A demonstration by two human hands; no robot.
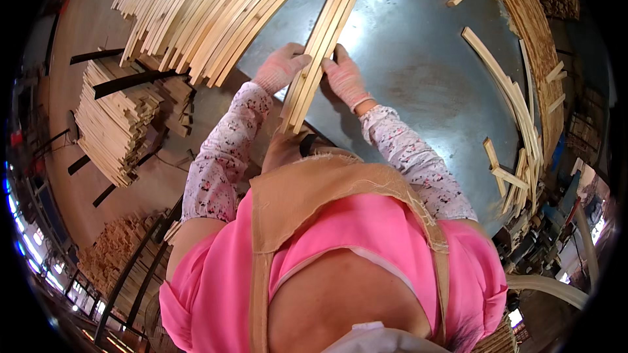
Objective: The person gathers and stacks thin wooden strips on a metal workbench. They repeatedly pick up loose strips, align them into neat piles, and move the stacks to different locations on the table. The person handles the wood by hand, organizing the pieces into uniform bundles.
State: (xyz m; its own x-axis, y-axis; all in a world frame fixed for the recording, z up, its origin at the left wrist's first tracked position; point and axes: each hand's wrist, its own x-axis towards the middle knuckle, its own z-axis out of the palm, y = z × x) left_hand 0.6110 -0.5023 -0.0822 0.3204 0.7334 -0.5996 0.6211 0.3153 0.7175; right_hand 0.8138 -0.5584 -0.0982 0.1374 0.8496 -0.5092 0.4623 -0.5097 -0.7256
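Observation:
A small bundle of long, pale wooden strips lies side by side in front of me, running from near my apron up to the far edge of view. My left hand, in a pinkish-white knit glove, is closed on the bundle's left side, with the thumb over the top. From the right side my right hand, gloved alike, grips the same strips; its fingertips are partly hidden behind the wood. Beneath the bundle is a shiny grey metal tabletop.
A big stack of wooden strips sits at the far left on dark metal arms. Another stack is lower left. Loose strips and short offcuts lie along the table's right side, beside a long wooden board.

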